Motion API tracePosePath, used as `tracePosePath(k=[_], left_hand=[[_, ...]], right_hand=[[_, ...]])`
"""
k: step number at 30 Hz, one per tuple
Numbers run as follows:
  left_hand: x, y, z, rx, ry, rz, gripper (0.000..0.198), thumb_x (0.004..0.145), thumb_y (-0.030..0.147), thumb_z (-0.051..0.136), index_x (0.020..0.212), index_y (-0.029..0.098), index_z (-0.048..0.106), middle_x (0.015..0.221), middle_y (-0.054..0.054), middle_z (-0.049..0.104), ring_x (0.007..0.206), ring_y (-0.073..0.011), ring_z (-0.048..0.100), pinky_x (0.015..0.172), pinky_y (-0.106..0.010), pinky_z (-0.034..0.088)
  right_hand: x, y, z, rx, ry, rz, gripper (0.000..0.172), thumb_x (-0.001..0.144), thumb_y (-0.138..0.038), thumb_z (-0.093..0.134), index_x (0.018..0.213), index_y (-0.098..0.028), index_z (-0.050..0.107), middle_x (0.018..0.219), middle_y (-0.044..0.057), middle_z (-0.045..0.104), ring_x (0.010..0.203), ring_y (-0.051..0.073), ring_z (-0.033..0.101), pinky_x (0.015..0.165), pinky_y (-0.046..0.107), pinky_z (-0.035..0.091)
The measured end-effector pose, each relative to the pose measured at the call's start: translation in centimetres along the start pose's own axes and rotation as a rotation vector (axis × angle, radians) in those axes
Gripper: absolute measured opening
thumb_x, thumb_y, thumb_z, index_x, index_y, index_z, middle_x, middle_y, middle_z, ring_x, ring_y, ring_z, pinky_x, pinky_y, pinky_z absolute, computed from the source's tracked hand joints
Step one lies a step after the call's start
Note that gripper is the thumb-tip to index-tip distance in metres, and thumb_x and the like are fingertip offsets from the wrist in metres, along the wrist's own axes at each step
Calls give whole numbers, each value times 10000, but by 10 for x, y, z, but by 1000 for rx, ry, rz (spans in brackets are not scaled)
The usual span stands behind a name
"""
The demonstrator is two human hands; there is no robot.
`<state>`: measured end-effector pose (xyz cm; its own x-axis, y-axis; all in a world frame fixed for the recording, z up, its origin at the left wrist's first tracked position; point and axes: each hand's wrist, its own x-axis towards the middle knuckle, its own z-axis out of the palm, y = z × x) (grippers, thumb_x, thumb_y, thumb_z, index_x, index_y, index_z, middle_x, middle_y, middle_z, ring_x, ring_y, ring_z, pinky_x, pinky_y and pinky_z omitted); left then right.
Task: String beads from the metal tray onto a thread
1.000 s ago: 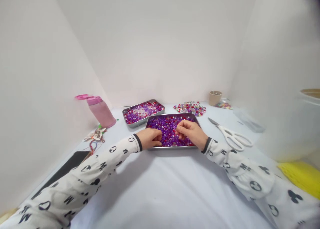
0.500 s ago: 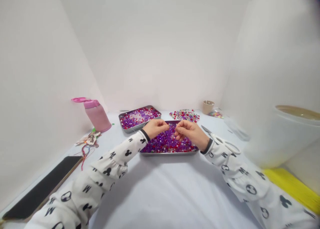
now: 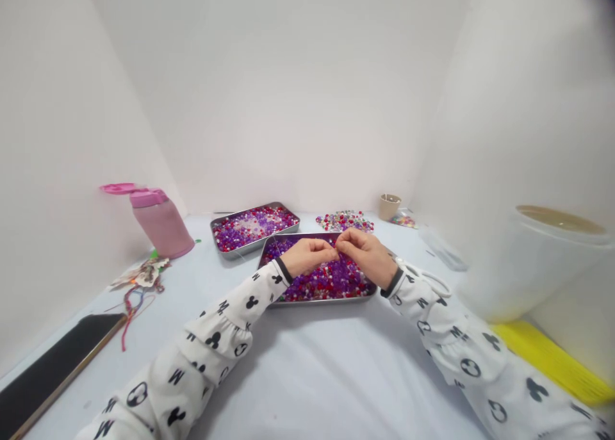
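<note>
Right hand [image 3: 366, 256] meets left hand [image 3: 307, 257] over beads [image 3: 323, 280]; sleeve [image 3: 427, 312] printed "M".

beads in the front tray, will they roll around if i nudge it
The round loose beads in the front metal tray look apt to roll. Its low rim should probably contain a gentle nudge, but a hard shove might spill some onto the white surface.
</note>
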<state>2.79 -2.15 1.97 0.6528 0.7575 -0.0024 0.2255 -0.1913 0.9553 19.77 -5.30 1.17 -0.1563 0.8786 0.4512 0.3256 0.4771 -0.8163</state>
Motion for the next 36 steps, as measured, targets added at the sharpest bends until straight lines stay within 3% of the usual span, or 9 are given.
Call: tracePosePath(k=[5,11,18,21,25,28,32,36], left_hand=[[2,-6,-1,-51,9,2,306,690,420,621,698,149,479,493,86,401,360,-15,274,357,-162,189],[4,-16,-7,-217,1,-131,290,709,408,610,726,172,443,464,108,287,330,-11,192,326,-149,119],[4,-15,-19,-324,-47,-192,252,709,357,607,712,167,442,517,90,337,327,-1,187,305,-145,71],[2,-14,-20,-300,-46,-191,240,710,349,601,713,171,441,502,96,317,327,-6,180,306,-150,69],[-6,-10,-18,-139,0,-143,231,706,352,607,727,165,472,468,101,313,329,-16,213,320,-157,124],[-13,-5,-20,41,99,-52,203,713,332,595,720,143,519,491,82,390,373,-23,279,372,-164,230],[-27,-6,-29,239,155,75,187,726,318,570,693,135,549,613,31,519,524,-61,430,528,-192,366],[-47,-18,-38,561,140,84,173,769,299,510,712,151,578,635,19,554,572,-90,475,576,-207,384]], right_hand=[[-1,10,14,211,7,118,136,777,-327,547,731,-202,515,623,-47,560,506,102,548,499,233,425],[2,16,24,533,-43,359,261,731,-407,615,756,-196,463,564,-54,567,439,104,576,376,191,420],[14,23,31,561,-86,409,294,693,-406,641,714,-181,453,575,-42,549,439,73,532,341,158,363],[14,21,32,530,-79,377,291,703,-426,627,719,-182,470,587,-41,553,467,82,534,387,185,394],[12,8,24,448,-22,271,218,674,-331,677,676,-167,533,612,-57,542,554,61,498,525,183,411],[10,-6,12,249,-19,148,180,699,-297,652,647,-163,544,619,-48,552,555,64,472,526,187,394],[8,-16,-2,321,-16,226,211,778,-376,560,732,-184,487,696,-5,629,499,74,528,419,182,388],[1,-10,-10,360,-25,285,241,787,-400,550,728,-190,446,661,-2,636,481,86,571,398,181,424]])
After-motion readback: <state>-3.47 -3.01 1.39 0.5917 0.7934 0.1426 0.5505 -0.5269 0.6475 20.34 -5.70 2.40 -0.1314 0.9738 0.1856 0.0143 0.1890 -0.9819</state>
